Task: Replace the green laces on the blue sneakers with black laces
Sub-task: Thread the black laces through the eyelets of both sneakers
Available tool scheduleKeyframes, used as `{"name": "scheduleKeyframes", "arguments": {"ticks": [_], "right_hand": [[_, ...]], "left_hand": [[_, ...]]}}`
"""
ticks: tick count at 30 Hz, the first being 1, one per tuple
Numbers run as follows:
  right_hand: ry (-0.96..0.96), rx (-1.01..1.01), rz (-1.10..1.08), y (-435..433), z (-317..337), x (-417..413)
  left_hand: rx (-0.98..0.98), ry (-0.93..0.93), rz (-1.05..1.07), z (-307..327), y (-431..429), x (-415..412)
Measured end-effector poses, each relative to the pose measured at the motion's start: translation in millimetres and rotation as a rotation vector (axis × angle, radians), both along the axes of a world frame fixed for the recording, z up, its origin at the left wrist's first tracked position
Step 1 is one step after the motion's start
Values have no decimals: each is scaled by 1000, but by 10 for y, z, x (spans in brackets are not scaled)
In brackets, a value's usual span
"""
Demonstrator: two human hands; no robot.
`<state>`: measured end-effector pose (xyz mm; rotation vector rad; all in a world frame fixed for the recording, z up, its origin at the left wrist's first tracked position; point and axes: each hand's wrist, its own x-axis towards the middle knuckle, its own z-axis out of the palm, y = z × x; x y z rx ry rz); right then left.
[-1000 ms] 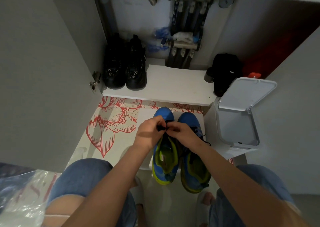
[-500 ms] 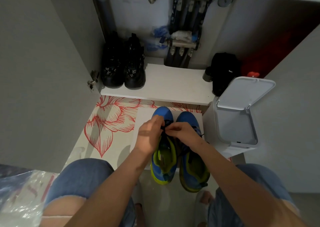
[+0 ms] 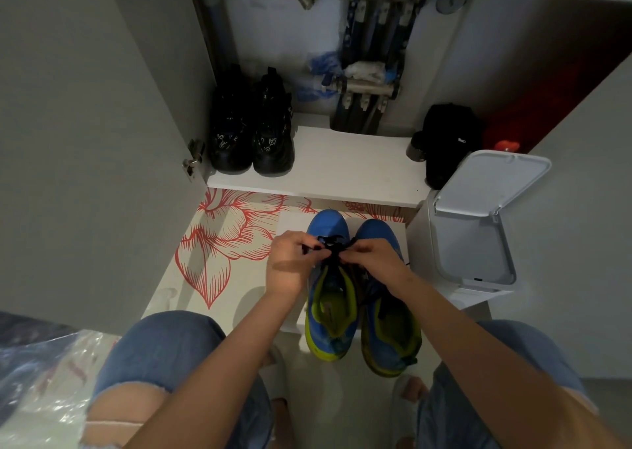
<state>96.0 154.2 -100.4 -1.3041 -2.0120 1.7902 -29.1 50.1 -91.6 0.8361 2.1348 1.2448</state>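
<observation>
Two hands meet over one lace. At the far left a crinkled, clear plastic bag (image 3: 44, 380) lies by the knee. A floral mat (image 3: 222, 240) with red line-drawn petals covers the floor, and glossy black boots (image 3: 253, 134) stand on the white shelf (image 3: 349, 164).

The left hand (image 3: 290, 264) pinches a loop of the black lace (image 3: 330, 243) between thumb and curled fingers. The right hand (image 3: 376, 260) pinches the other side. Both are held close above the tongue, likely to draw a bow tight.

The blue sneakers (image 3: 328, 311) stand side by side on a white board (image 3: 290, 221), toes away, with smooth blue toes and padded lime collars. The lace is a thin, limp cord, and no green lace shows. The right-hand sneaker's lacing is shadowed, possibly black already. At the far right a white plastic bin (image 3: 478, 229) stands lid-up.
</observation>
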Motion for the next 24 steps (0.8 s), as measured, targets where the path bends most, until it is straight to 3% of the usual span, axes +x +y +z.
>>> {"name": "scheduleKeyframes", "arguments": {"ticks": [3, 7, 10, 13, 17, 18, 24], "right_hand": [[-163, 95, 32, 36, 35, 59], [-531, 521, 232, 39, 88, 127], [-652, 765, 253, -13, 129, 137], [-657, 846, 232, -56, 93, 131], [-526, 492, 122, 22, 77, 159], [-541, 505, 132, 38, 74, 173], [-741, 964, 333, 36, 54, 234]], "left_hand": [[-27, -379, 279, -65, -113, -44], [-41, -729, 528, -122, -231, 112], [25, -1023, 641, -128, -260, 158], [34, -1022, 585, -110, -265, 115], [39, -816, 460, -77, -210, 27], [41, -808, 461, -80, -202, 14], [72, -959, 650, -121, -209, 51]]}}
